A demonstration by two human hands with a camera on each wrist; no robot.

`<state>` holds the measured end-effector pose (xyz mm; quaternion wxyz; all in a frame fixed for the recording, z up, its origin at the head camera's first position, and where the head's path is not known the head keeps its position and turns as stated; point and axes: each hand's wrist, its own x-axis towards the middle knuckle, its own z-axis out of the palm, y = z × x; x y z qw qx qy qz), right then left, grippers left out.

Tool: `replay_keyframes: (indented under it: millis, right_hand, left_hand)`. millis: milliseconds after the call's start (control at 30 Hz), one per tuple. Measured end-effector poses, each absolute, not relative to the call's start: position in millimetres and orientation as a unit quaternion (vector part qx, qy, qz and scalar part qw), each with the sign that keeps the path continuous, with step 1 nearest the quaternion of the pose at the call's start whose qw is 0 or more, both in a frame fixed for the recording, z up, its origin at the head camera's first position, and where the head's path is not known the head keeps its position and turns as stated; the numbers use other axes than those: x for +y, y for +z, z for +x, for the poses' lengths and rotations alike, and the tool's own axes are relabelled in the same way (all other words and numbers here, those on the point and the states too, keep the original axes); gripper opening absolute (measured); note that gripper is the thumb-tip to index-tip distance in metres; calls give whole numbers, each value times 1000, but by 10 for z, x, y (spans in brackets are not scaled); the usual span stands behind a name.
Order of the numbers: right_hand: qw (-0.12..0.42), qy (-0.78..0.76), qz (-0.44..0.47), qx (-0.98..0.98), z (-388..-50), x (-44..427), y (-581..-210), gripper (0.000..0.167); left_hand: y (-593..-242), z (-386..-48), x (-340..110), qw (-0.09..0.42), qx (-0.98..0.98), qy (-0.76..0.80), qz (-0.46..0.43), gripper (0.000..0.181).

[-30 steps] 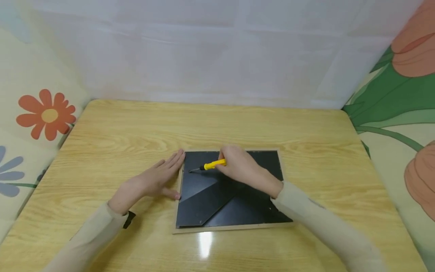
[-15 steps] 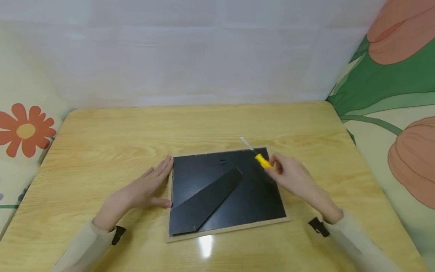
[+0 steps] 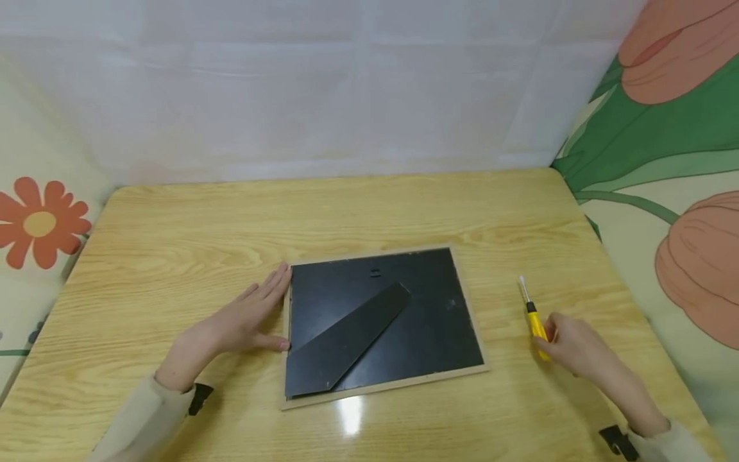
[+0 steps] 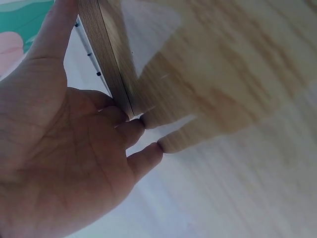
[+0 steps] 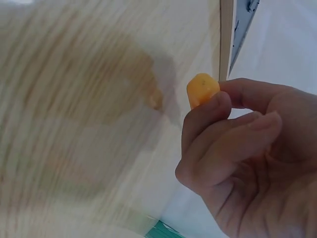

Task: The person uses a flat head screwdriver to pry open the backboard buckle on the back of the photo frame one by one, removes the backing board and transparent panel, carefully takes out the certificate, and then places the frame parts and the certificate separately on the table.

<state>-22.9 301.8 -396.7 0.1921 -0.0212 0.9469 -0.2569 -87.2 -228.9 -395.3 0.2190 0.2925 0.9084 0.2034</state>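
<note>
A picture frame (image 3: 427,321) with a black back and light wooden rim lies face down on the table, its black stand leg (image 3: 352,340) slanting across the back. My left hand (image 3: 237,324) rests at the frame's left edge, fingers and thumb stretched; in the left wrist view the hand (image 4: 79,144) touches the wooden rim (image 4: 106,54). Right of the frame, my right hand (image 3: 583,350) pinches the yellow handle of a screwdriver (image 3: 537,326), its shaft pointing away from me. The right wrist view has the yellow handle end (image 5: 202,89) between thumb and fingers of that hand (image 5: 247,148).
The wooden table (image 3: 323,218) extends around the frame. A white cloth (image 3: 288,90) hangs behind the table's far edge. Flower-patterned cloth stands at the left (image 3: 34,128) and right (image 3: 693,256). A small metal hanger (image 3: 375,273) sits near the frame's top edge.
My right hand has carried the screwdriver off the frame's back to the right, over the table, and its shaft has turned away from me. The left hand stays at the frame's left edge.
</note>
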Motion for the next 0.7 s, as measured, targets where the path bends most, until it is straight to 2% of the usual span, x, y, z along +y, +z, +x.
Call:
replay_keyframes:
  millis: [700]
  right_hand:
    - [246,-246,23,937,-26,3078,-4091,23]
  left_hand:
    - [-3963,-840,-2303,208,912,202,292,118]
